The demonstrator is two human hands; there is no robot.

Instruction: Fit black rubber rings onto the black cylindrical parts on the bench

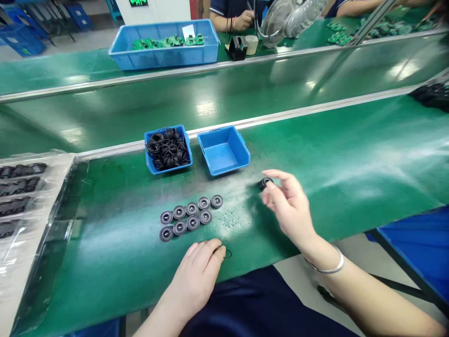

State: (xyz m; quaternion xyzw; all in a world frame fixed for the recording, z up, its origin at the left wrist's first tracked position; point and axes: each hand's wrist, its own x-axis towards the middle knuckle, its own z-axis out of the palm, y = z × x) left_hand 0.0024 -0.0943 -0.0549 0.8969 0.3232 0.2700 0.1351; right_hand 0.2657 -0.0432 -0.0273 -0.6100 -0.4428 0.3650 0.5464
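At 9 o'clock of the green mat (333, 154) lie wrapped trays of black parts (21, 196). 9 round caps (191, 208) sit in 2 rows. At their 12 o'clock stands a blue bin of black rings (150, 161), with an empty blue bin (220, 154) at its 3 o'clock. The left hand (198, 276), at 6 o'clock of the caps, lies palm down, fingertips touching a thin ring (228, 254); whether it grips is unclear. The right hand (287, 206), at their 3 o'clock, pinches 1 cap (264, 183) in its fingertips.
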